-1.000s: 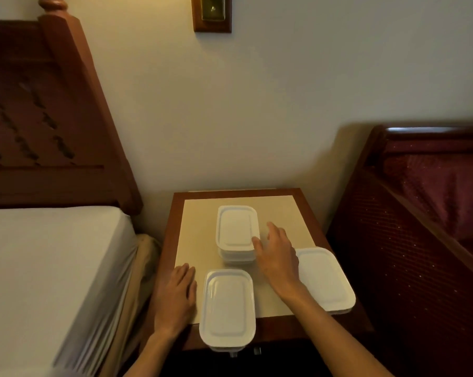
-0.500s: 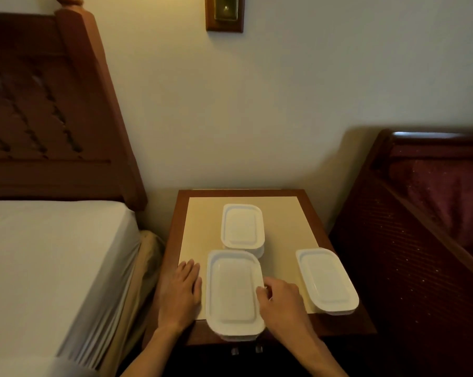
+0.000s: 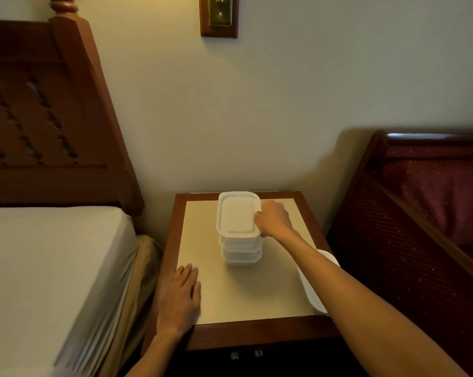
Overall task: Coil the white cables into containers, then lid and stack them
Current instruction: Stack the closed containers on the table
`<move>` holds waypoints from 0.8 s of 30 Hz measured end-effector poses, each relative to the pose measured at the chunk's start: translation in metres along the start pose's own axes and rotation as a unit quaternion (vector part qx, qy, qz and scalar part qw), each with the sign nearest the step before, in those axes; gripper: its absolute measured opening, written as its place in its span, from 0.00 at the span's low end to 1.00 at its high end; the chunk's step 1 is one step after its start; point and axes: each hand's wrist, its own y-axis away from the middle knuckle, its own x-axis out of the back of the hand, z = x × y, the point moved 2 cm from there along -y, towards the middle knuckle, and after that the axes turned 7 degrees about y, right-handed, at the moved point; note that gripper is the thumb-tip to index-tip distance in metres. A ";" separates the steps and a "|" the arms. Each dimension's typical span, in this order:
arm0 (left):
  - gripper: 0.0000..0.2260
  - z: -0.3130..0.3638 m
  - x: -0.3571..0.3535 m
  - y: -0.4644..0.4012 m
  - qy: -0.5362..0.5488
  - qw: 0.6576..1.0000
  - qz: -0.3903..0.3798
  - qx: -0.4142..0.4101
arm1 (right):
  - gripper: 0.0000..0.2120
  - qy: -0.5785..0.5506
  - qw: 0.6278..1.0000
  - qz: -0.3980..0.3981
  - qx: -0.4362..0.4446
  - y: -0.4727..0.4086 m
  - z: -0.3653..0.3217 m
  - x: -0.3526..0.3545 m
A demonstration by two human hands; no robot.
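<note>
white rectangular plastic containers with lids (image 3: 239, 229) stand stacked in the far middle of a small wooden bench with a cream top (image 3: 229, 300), set between a bed with a white sheet (image 3: 50, 268) and a dark red wooden seat (image 3: 420, 227); the stack looks about three high, each one lidded, and no white cable is visible outside them. the right hand (image 3: 273, 220) reaches forward and grips the right edge of the top container, fingers curled round its side. the left hand (image 3: 179, 297) rests flat on the near left corner of the bench, fingers straight, holding nothing. one more white lidded container (image 3: 312, 289) sits at the right edge of the bench, apart from the stack and partly hidden by the right forearm. judging from this, coiling and lidding seem finished and stacking is nearly done; that last container likely remains to go on top
</note>
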 end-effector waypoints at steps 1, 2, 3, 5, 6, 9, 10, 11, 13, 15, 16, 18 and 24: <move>0.21 0.000 0.000 0.000 0.000 1.000 0.001 -0.001 | 0.07 0.001 1.000 -0.005 -0.007 -0.001 0.002 -0.004; 0.21 0.000 0.001 0.000 0.001 1.000 0.003 -0.001 | 0.06 0.000 1.000 -0.009 -0.015 -0.001 0.004 -0.007; 0.21 0.001 0.001 0.000 0.003 1.000 0.004 0.001 | 0.06 -0.003 1.000 -0.006 -0.020 -0.002 0.007 -0.010; 0.21 0.001 0.001 0.000 0.003 1.000 0.007 0.004 | 0.10 -0.014 1.000 0.008 -0.020 -0.002 0.011 -0.012; 0.21 0.001 0.000 -0.001 0.003 1.000 0.006 0.005 | 0.13 -0.016 1.000 0.021 -0.015 0.000 0.013 -0.011; 0.21 0.001 0.000 0.000 0.005 1.000 0.005 0.004 | 0.19 -0.044 0.995 0.082 -0.026 0.011 0.029 -0.004; 0.21 0.001 0.001 0.000 0.005 1.000 0.006 0.001 | 0.18 -0.037 0.993 0.104 -0.037 0.015 0.038 -0.003; 0.20 0.001 0.001 0.000 0.007 1.000 0.007 -0.002 | 0.18 -0.011 0.991 0.122 -0.048 0.019 0.050 -0.003; 0.20 0.000 0.001 -0.002 0.008 1.000 0.010 -0.009 | 0.19 0.078 0.985 0.126 -0.089 0.028 0.078 -0.004; 0.19 -0.002 0.000 -0.002 0.001 1.000 0.011 -0.013 | 0.30 0.133 0.976 0.058 -0.161 0.038 0.105 -0.008; 0.19 -0.003 0.000 -0.002 -0.003 1.000 0.013 -0.015 | 0.39 0.142 0.971 0.009 -0.194 0.043 0.117 -0.012; 0.19 -0.001 0.000 -0.001 -0.001 1.000 0.013 -0.014 | 0.52 0.150 0.959 -0.073 -0.228 0.052 0.132 -0.018; 0.20 0.002 0.001 0.001 0.002 1.000 0.013 -0.016 | 0.53 0.164 0.956 -0.078 -0.228 0.066 0.131 -0.013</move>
